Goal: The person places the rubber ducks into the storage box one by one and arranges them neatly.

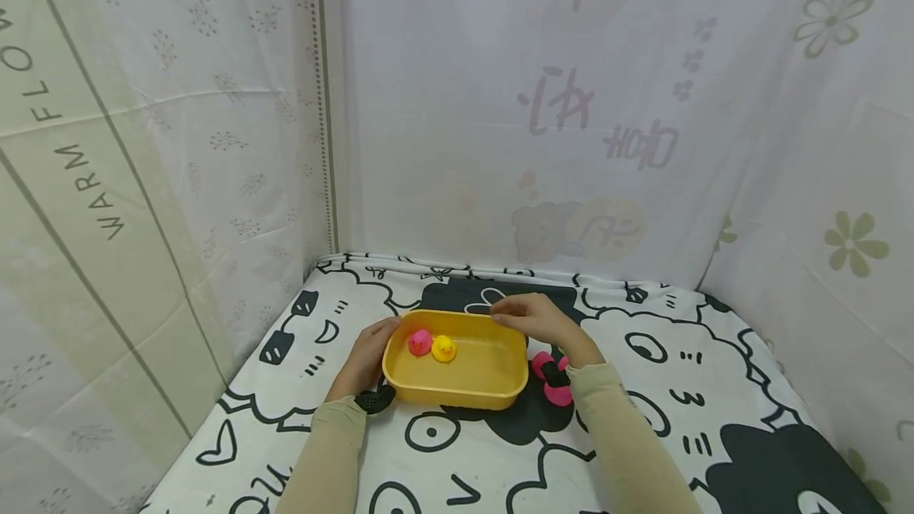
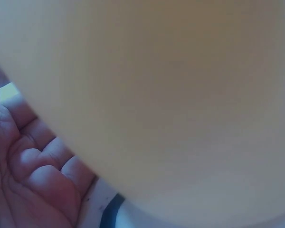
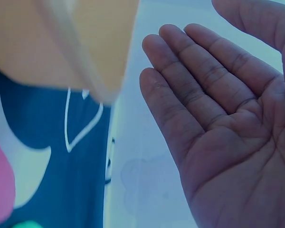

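Observation:
A yellow plastic basin (image 1: 464,395) stands on the patterned cloth, with a pink rubber duck (image 1: 419,343) and a yellow rubber duck (image 1: 443,349) side by side in its left half. My left hand (image 1: 370,351) grips the basin's left side, thumb at the rim; in the left wrist view the basin wall hides its fingertips. Over the far right corner of the basin is my right hand (image 1: 531,317). The right wrist view shows its palm bare and its fingers (image 3: 199,71) extended, holding nothing.
Pink toys (image 1: 557,395) lie on the cloth right of the basin, partly covered by a black object and my right forearm. A bit of green (image 3: 27,224) shows near them. Printed curtains (image 1: 457,141) close off the back and both sides.

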`<state>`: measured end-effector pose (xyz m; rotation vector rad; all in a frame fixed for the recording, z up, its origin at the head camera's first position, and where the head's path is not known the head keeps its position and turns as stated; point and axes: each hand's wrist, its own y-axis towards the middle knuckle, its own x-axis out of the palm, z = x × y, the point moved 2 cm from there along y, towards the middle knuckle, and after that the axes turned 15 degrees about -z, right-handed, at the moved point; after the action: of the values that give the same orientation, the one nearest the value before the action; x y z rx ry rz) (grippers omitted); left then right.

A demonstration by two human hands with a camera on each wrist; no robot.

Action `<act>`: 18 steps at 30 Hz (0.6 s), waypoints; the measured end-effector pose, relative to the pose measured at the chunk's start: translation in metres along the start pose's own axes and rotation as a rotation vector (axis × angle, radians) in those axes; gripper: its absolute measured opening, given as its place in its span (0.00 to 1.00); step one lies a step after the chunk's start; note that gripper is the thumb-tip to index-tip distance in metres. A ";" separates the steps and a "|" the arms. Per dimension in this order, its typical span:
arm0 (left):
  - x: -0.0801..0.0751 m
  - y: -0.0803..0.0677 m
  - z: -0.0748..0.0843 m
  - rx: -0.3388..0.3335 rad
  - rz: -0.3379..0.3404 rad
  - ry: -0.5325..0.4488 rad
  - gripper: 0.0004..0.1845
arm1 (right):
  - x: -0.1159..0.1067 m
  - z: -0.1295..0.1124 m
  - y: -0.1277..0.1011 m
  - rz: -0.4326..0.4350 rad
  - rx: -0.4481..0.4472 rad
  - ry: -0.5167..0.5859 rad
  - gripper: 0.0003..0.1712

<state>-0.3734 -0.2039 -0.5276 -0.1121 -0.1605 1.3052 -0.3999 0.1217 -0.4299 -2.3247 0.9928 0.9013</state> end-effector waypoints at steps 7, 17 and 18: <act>0.001 -0.001 -0.001 -0.005 -0.010 -0.006 0.35 | -0.014 0.028 -0.030 0.091 -0.024 0.083 0.21; 0.000 0.000 0.000 -0.005 -0.012 -0.022 0.33 | -0.029 0.070 -0.073 0.219 0.060 0.126 0.22; -0.001 -0.001 0.000 -0.005 -0.012 -0.021 0.33 | -0.030 0.074 -0.077 0.231 0.071 0.136 0.23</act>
<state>-0.3731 -0.2046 -0.5276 -0.1021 -0.1821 1.2940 -0.3861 0.2298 -0.4477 -2.2686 1.3499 0.7858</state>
